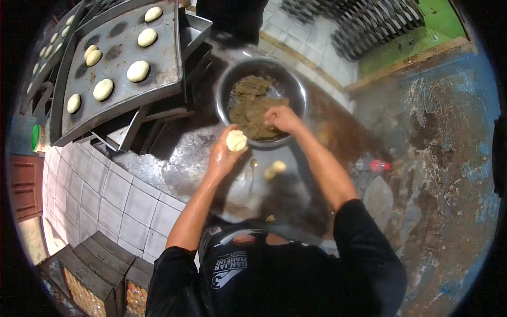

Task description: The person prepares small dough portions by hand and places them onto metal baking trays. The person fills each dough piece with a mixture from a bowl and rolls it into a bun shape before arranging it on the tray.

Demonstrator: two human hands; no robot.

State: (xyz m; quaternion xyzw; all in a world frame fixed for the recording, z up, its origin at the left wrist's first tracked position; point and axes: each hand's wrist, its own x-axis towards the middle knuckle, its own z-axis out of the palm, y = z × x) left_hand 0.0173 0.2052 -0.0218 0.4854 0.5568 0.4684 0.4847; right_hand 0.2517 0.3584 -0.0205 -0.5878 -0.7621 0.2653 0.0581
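Note:
A piece of pale dough (236, 141) rests in my left hand (223, 153), its fingers curled around it close to the near rim of a metal basin (300, 95). Brown paste-like filling (248, 113) is heaped inside the basin. My right hand (283, 119) reaches over the basin's right side, its fingers closed and pressed into the filling; the fingertips are partly hidden. Below the basin, a small dough lump (278, 166) and a spoon (253, 171) lie on the metal worktop.
At the upper left, a baking tray (119, 58) bearing several round dough balls sits on stacked trays. A red-capped clear bottle (376, 166) lies to the right. Dark metal boxes (87, 264) stand at the lower left. Dark moulds (375, 26) are piled at the upper right.

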